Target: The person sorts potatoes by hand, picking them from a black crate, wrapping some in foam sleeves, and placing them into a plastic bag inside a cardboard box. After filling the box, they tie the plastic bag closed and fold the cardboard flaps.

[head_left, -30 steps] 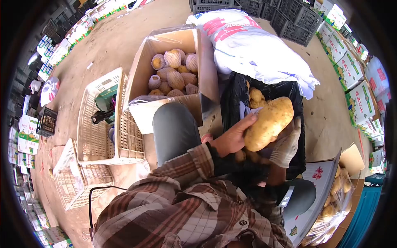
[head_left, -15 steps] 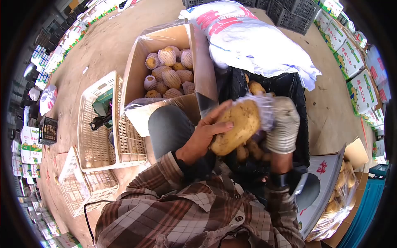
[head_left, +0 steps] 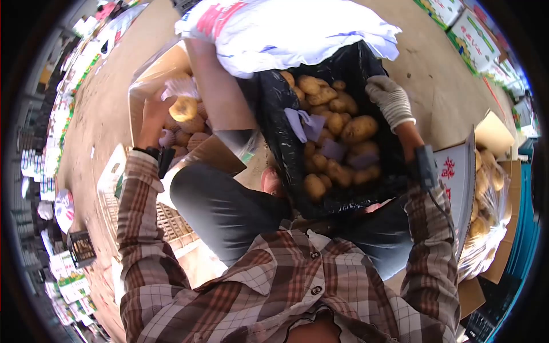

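My bare left hand (head_left: 153,117) is over the cardboard box (head_left: 220,86), closed on a potato (head_left: 183,108) with a white foam net (head_left: 182,87) around part of it. Below it, several potatoes in foam nets (head_left: 182,137) lie inside the box. My right hand (head_left: 390,98), in a pale knitted glove, rests at the upper right rim of a crate lined with black plastic (head_left: 280,146). Its fingers are curled onto the liner there. Loose potatoes (head_left: 359,129) fill the crate, with pale purple paper pieces (head_left: 306,124) among them.
A large white sack (head_left: 297,34) lies across the crate's far edge. Cream plastic baskets (head_left: 171,226) stand at my left. To my right are a white carton (head_left: 450,166) and potatoes in clear plastic (head_left: 486,200). Printed cartons (head_left: 474,37) are stacked farther off.
My left hand has carried the potato leftward from over the crate to the cardboard box. My right hand has left the potato and moved to the crate's far right rim. The view has shifted.
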### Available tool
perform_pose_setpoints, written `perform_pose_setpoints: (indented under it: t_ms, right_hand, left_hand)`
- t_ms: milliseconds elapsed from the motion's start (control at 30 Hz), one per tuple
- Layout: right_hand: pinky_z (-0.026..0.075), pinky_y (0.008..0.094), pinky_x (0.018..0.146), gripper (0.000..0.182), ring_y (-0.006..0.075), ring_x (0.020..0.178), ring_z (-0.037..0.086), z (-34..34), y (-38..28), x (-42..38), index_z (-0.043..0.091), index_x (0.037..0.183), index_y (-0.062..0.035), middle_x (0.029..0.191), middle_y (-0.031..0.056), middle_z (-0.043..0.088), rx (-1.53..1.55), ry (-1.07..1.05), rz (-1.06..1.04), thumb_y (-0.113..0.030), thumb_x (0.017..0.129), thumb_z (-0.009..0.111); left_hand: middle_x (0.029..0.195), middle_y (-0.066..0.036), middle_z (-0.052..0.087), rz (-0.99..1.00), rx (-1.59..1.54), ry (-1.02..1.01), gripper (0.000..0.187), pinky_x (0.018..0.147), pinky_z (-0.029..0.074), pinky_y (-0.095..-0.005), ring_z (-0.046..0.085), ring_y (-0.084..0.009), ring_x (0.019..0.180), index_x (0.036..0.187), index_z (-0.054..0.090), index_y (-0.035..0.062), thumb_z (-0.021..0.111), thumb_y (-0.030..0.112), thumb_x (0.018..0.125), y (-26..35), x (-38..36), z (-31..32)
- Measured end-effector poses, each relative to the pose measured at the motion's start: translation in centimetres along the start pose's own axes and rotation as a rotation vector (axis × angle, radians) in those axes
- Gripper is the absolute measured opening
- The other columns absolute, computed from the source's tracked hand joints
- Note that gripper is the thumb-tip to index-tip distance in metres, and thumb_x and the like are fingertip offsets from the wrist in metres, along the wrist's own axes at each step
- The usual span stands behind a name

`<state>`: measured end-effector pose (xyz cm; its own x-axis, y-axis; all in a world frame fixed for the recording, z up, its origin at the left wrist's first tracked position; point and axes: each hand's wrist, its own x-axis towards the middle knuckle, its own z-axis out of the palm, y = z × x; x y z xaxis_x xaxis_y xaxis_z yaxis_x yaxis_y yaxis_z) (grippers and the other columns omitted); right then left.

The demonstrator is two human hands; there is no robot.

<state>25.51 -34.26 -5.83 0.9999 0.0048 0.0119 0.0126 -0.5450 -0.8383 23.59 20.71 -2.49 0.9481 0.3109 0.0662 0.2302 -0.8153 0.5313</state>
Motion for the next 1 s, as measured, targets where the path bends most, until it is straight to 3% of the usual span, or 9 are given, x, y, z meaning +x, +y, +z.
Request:
perform_pose_setpoints:
  t_ms: [133,200,333,533,633,667,733,800,1000]
  right_hand:
    - [0.043,0.0404,0.088,0.042,0.0309,0.105,0.056,3.1,4.4,-0.1,0.055,0.114,-0.0193,0.116,0.0114,0.057,-0.855,-0.410,0.060,-0.032,0.075,0.063]
    - [0.034,0.0481,0.097,0.038,0.0331,0.116,0.047,5.7,7.3,-0.8,0.055,0.115,-0.0164,0.121,0.0139,0.052,-1.166,-0.570,-0.248,-0.027,0.079,0.057]
    - [0.027,0.0536,0.100,0.033,0.0345,0.120,0.041,9.4,12.8,-1.7,0.056,0.115,-0.0120,0.123,0.0157,0.050,-1.254,-0.447,-0.426,-0.022,0.084,0.049]
    - [0.029,0.0552,0.098,0.030,0.0358,0.115,0.045,9.6,12.4,-0.9,0.058,0.111,-0.0085,0.121,0.0165,0.051,-1.261,-0.405,-0.443,-0.019,0.087,0.043]
    - [0.037,0.0525,0.092,0.037,0.0335,0.108,0.051,8.3,10.7,0.0,0.055,0.114,-0.0071,0.116,0.0152,0.054,-1.251,-0.544,-0.279,-0.026,0.084,0.050]
    - [0.041,0.0487,0.090,0.040,0.0334,0.104,0.055,6.4,8.9,0.0,0.057,0.112,-0.0065,0.111,0.0168,0.057,-1.107,-0.492,-0.147,-0.029,0.079,0.057]
    - [0.044,0.0448,0.088,0.045,0.0333,0.101,0.058,5.1,8.1,0.0,0.059,0.111,-0.0058,0.105,0.0184,0.060,-0.957,-0.436,-0.024,-0.033,0.075,0.063]
    - [0.049,0.0378,0.076,0.070,0.0301,0.091,0.061,3.2,9.3,1.2,0.060,0.105,-0.0025,0.105,0.0187,0.061,-0.417,-0.153,0.276,-0.050,0.056,0.076]
    - [0.053,0.0382,0.078,0.063,0.0274,0.096,0.059,2.2,4.4,-0.9,0.046,0.120,0.0014,0.111,0.0152,0.056,1.143,-0.108,0.374,-0.036,0.075,0.071]
  left_hand:
    - [0.092,-0.011,0.063,0.738,-0.177,-0.336,0.023,0.073,0.048,-0.0326,0.061,-0.0240,0.082,0.096,0.064,0.0037,0.057,0.021,0.082,16.1,-7.0,6.6]
    - [0.081,-0.008,0.059,1.258,0.098,-0.427,0.012,0.065,0.048,-0.0316,0.057,-0.0225,0.077,0.083,0.063,0.0044,0.057,0.012,0.075,17.8,-7.9,13.2]
    - [0.081,-0.014,0.056,1.014,0.721,-0.414,0.016,0.058,0.049,-0.0332,0.059,-0.0301,0.077,0.079,0.065,0.0043,0.060,0.010,0.064,20.2,-11.3,22.7]
    - [0.079,-0.015,0.057,1.045,0.549,-0.364,0.010,0.057,0.050,-0.0383,0.062,-0.0290,0.070,0.072,0.064,0.0037,0.061,0.009,0.065,16.9,-7.3,30.4]
    - [0.080,-0.018,0.059,0.971,0.434,-0.325,0.010,0.055,0.051,-0.0362,0.064,-0.0304,0.067,0.066,0.064,0.0010,0.058,0.009,0.068,17.9,-5.9,27.6]
    - [0.080,-0.018,0.059,0.968,0.440,-0.322,0.010,0.055,0.051,-0.0362,0.064,-0.0304,0.067,0.066,0.064,0.0010,0.058,0.009,0.068,18.4,-5.5,26.1]
    - [0.083,-0.018,0.062,0.188,0.036,-0.737,0.012,0.050,0.051,-0.0353,0.064,-0.0290,0.059,0.076,0.061,-0.0026,0.055,0.007,0.073,19.5,-4.9,23.0]
    - [0.087,-0.014,0.061,-0.128,-0.494,-0.708,0.018,0.046,0.049,-0.0323,0.063,-0.0210,0.058,0.091,0.053,-0.0030,0.055,0.011,0.081,20.3,-5.6,20.1]
    - [0.120,-0.014,0.054,-0.116,-1.470,-0.559,0.033,0.094,0.044,-0.0399,0.054,-0.0269,0.110,0.122,0.045,0.0025,0.047,0.009,0.090,19.5,-9.5,20.0]
